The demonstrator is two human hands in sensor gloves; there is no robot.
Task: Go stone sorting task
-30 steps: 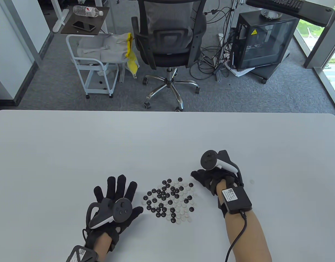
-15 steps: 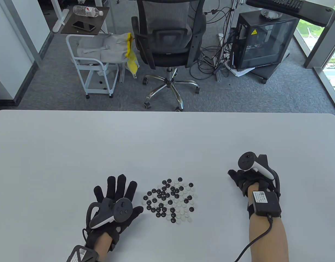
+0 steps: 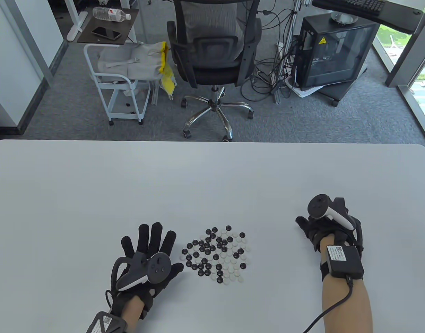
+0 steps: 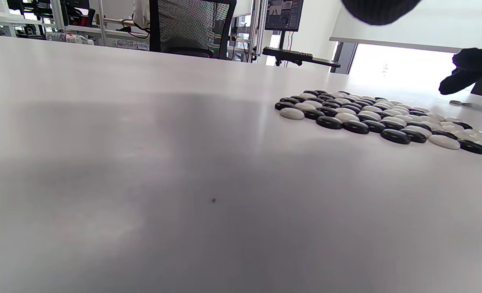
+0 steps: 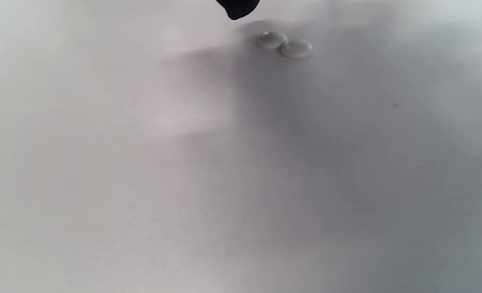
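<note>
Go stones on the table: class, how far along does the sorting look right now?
Barely begun. Done: two white stones lie side by side on the table, apart from the pile, just below the right hand's fingertip. In hand: nothing plainly; the left hand rests flat beside the pile, fingers spread. Left: nearly everything, since the mixed pile still has black and white stones together.

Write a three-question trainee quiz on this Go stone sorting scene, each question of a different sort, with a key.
1. True or false: the left hand lies flat with its fingers spread, beside the mixed pile of stones.
2. Multiple choice: the two stones set apart near the right hand are: A black, B white, C one of each.
3. Fill in: the mixed pile lies ___ the two hands.

Key: 1 true; 2 B; 3 between.
</note>
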